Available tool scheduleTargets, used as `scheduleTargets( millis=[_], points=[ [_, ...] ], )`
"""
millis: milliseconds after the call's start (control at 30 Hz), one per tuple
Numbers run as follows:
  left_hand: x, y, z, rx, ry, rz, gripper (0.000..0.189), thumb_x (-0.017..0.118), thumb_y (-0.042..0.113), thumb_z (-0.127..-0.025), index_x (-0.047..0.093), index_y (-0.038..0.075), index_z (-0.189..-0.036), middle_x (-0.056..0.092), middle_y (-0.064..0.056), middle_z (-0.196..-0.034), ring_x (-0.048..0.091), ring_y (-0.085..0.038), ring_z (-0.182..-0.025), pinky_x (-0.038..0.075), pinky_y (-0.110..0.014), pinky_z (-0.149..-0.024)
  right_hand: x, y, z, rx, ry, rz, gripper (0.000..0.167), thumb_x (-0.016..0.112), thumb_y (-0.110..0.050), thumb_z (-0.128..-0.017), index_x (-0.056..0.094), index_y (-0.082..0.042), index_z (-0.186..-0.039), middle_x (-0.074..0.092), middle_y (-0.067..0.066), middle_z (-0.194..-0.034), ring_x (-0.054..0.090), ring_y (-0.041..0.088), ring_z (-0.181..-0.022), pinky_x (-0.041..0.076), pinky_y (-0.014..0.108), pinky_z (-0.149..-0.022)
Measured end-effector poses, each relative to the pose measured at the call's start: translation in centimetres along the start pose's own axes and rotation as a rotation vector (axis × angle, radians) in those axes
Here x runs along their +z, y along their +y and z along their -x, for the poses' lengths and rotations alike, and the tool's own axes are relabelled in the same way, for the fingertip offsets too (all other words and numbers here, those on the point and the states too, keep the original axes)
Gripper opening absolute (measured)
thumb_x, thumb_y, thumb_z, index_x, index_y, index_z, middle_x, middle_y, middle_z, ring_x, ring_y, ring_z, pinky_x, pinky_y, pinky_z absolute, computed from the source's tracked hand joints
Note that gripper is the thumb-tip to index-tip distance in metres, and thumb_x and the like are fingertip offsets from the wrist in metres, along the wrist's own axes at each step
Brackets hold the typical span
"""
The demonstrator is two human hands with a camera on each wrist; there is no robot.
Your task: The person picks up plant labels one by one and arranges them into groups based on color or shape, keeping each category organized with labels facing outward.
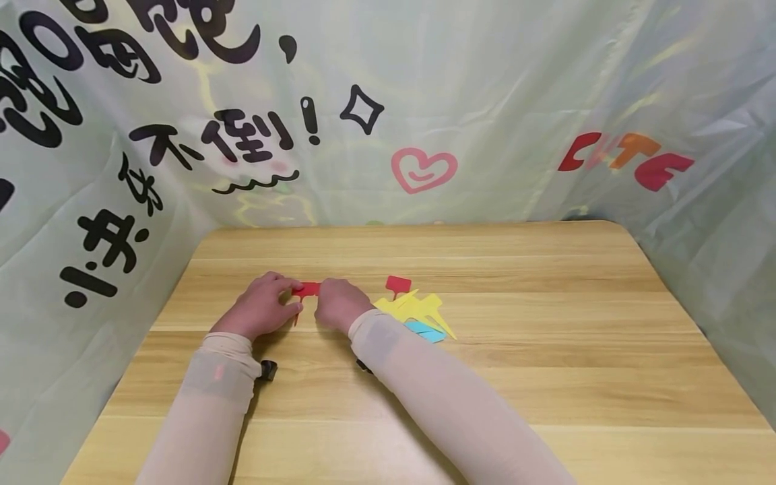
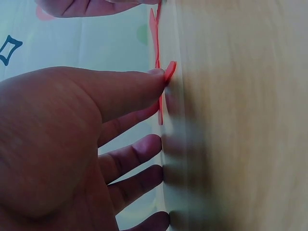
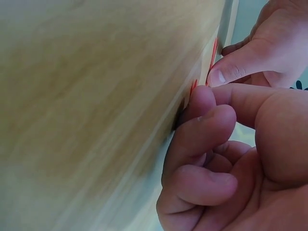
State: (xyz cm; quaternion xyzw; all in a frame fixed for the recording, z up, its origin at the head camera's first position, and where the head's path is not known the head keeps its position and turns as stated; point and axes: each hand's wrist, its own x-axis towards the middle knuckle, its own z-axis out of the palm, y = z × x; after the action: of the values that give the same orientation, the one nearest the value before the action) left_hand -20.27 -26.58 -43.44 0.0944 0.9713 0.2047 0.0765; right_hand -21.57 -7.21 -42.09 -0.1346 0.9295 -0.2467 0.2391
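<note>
A flat red T-shaped plant label (image 1: pixel 310 289) is held between both hands just above or against the table. My left hand (image 1: pixel 262 306) pinches it at one side, thumb and index finger together, while the other fingers spread out, as the left wrist view shows at the label's red edge (image 2: pixel 160 116). With curled fingers, my right hand (image 1: pixel 341 304) grips its other side. In the right wrist view, the red plastic (image 3: pixel 213 54) shows as thin strips beyond the right fingertips (image 3: pixel 201 100), partly hidden by them.
To the right of the right hand lie another red label (image 1: pixel 398 284), a pile of yellow labels (image 1: pixel 412 307) and some blue ones (image 1: pixel 428 331), partly behind the right forearm. The wooden table (image 1: pixel 545 377) is bordered by a printed cloth (image 1: pixel 497 121) at the back and sides.
</note>
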Motion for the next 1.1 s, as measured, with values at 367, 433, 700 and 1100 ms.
scheduleTargets(
  millis=[367, 433, 700, 1100],
  points=[
    [0.3, -0.1, -0.3, 0.004, -0.019, 0.005, 0.044, 0.078, 0.026, -0.104, 0.072, 0.011, -0.145, 0.06, -0.02, -0.142, 0.055, -0.047, -0.132, 0.046, -0.068, -0.111, -5.2, 2.2, 2.4, -0.054, 0.115, 0.078, 0.018, 0.068, -0.018, -0.102, 0.064, -0.012, -0.086, 0.053, 0.001, -0.072, 0.051, 0.018, -0.058, 0.046, 0.035, -0.056],
    [0.3, -0.1, -0.3, 0.001, -0.021, -0.002, 0.045, 0.077, 0.027, -0.104, 0.071, 0.011, -0.146, 0.059, -0.02, -0.144, 0.053, -0.049, -0.135, 0.044, -0.069, -0.113, -6.6, 3.4, 2.8, -0.056, 0.141, 0.107, 0.022, 0.068, -0.018, -0.102, 0.061, -0.012, -0.081, 0.051, 0.0, -0.07, 0.051, 0.018, -0.059, 0.047, 0.035, -0.058],
    [0.1, -0.2, -0.1, -0.019, -0.027, -0.003, 0.045, 0.077, 0.026, -0.104, 0.071, 0.01, -0.146, 0.058, -0.022, -0.146, 0.052, -0.05, -0.137, 0.043, -0.069, -0.115, -9.5, 8.5, 2.6, -0.02, 0.113, 0.17, 0.026, 0.07, -0.016, -0.101, 0.078, -0.008, -0.077, 0.071, 0.003, -0.068, 0.061, 0.017, -0.06, 0.05, 0.034, -0.065],
    [0.2, -0.4, 0.0, -0.016, -0.024, 0.005, 0.044, 0.076, 0.026, -0.105, 0.072, 0.01, -0.145, 0.058, -0.021, -0.147, 0.051, -0.049, -0.14, 0.042, -0.068, -0.118, -8.7, 11.5, 1.2, -0.003, 0.037, 0.208, 0.035, 0.079, -0.021, -0.092, 0.055, -0.017, -0.068, 0.041, -0.003, -0.065, 0.042, 0.016, -0.059, 0.038, 0.033, -0.062]
  ],
)
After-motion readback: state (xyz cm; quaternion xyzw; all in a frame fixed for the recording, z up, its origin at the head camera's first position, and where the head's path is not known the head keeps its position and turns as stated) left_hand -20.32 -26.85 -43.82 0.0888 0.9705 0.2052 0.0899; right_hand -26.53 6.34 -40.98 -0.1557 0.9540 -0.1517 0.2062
